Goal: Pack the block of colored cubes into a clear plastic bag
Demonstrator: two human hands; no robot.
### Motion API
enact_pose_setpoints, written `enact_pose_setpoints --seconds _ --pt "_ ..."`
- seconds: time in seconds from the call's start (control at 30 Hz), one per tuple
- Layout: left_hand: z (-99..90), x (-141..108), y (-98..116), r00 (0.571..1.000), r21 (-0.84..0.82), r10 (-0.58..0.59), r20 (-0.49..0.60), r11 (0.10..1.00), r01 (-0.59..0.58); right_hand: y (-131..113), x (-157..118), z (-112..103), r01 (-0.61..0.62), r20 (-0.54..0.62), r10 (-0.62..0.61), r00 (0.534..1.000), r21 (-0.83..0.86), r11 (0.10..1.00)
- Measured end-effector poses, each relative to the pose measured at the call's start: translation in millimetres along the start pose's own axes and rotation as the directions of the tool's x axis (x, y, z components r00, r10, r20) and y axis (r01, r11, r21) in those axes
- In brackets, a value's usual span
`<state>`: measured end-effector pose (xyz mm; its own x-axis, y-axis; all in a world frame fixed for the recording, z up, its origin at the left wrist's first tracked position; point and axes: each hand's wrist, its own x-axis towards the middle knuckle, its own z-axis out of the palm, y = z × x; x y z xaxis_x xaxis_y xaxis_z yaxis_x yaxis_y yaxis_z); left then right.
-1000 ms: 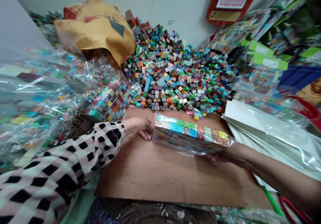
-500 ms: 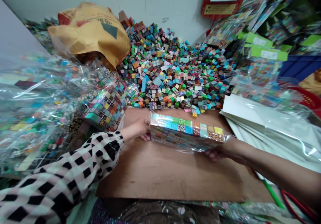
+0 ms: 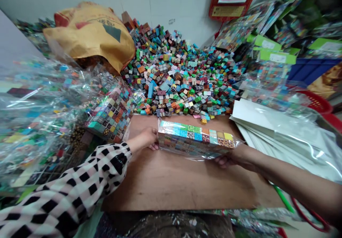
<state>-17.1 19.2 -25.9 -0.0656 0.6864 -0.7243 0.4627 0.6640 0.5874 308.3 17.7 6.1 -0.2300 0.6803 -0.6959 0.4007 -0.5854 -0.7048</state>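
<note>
A block of small patterned cubes in a clear plastic bag sits over the brown board, its long side running left to right. At its left end, my left hand pinches the edge of the plastic, thumb and fingers together. My right hand grips the right end from below, with its fingertips showing under the bag's lower edge. Part of the right fingers is hidden behind the bag and the wrist. Both hands hold the same bag.
Behind the brown board rises a big heap of loose cubes. A yellow sack and clear bags of pieces crowd the left. To the right lie white sheets, a blue bin and a red basket.
The whole view has shifted slightly, so the scene sits a little further left. Both hands keep their hold on the bagged cubes, which look almost unmoved on the board.
</note>
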Motion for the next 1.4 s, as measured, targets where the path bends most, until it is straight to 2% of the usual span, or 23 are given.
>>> enact_pose_setpoints --seconds 0.1,0.23,0.3,0.37,0.4,0.43,0.5,0.53,0.57,0.6,0.77,0.87,1.0,1.13,1.23,1.33,1.4 --pt "3.8 -3 -4 0.998 -0.015 0.043 -0.042 0.999 -0.043 2 -1 3 -0.025 -0.011 0.026 1.0 0.031 0.999" --pt "1.7 -14 -13 0.984 -0.051 0.147 -0.104 0.987 -0.153 10 -6 -3 0.048 0.021 -0.048 0.999 0.033 0.998" --pt "-5.1 -21 -19 0.967 -0.066 0.213 -0.136 0.972 -0.224 15 -13 -10 0.094 0.072 -0.091 0.993 -0.039 0.995" --pt "-13.0 -31 -22 0.934 -0.067 0.297 -0.201 0.947 -0.315 18 -22 -16 0.189 0.071 -0.18 0.981 -0.158 0.969" --pt "-15.7 -37 -22 0.906 -0.069 0.355 -0.231 0.923 -0.38 17 -27 -17 0.276 0.047 -0.272 0.961 -0.206 0.939" --pt "-16.7 -42 -22 0.862 -0.082 0.442 -0.249 0.877 -0.473 17 -30 -17 0.381 0.02 -0.388 0.922 -0.233 0.894" --pt "-12.5 -50 -17 0.74 -0.128 0.618 -0.267 0.738 -0.662 14 -33 -9 0.576 -0.051 -0.597 0.801 -0.212 0.79" --pt "-7.5 -53 -15 0.685 -0.158 0.674 -0.277 0.671 -0.724 13 -32 -3 0.643 -0.085 -0.661 0.746 -0.168 0.747" --pt "-1.2 -53 -12 0.651 -0.19 0.698 -0.298 0.625 -0.757 12 -29 5 0.683 -0.125 -0.693 0.711 -0.114 0.721" --pt "5.9 -53 -9 0.639 -0.228 0.697 -0.326 0.598 -0.768 12 -25 14 0.702 -0.158 -0.702 0.694 -0.063 0.709" --pt "33.1 -35 -6 0.697 -0.313 0.63 -0.344 0.623 -0.717 20 4 48 0.73 -0.201 -0.703 0.682 0.13 0.671" --pt "37.0 -25 -11 0.674 -0.29 0.661 -0.329 0.609 -0.738 27 15 54 0.738 -0.172 -0.718 0.675 0.169 0.653" --pt "33.4 -17 -20 0.669 -0.196 0.686 -0.287 0.642 -0.742 33 19 51 0.74 -0.144 -0.726 0.673 0.13 0.66" --pt "25.6 -17 -25 0.679 -0.019 0.71 -0.185 0.688 -0.725 35 17 45 0.709 -0.075 -0.706 0.704 0.034 0.704" --pt "20.7 -22 -25 0.709 0.129 0.696 -0.116 0.718 -0.684 37 16 38 0.669 -0.027 -0.677 0.736 -0.13 0.732" --pt "19.0 -25 -24 0.723 0.192 0.682 -0.106 0.728 -0.658 43 20 31 0.643 -0.036 -0.69 0.723 -0.33 0.691" --pt "19.4 -26 -25 0.71 0.214 0.691 -0.134 0.72 -0.66 48 25 29 0.631 -0.039 -0.712 0.701 -0.431 0.645"
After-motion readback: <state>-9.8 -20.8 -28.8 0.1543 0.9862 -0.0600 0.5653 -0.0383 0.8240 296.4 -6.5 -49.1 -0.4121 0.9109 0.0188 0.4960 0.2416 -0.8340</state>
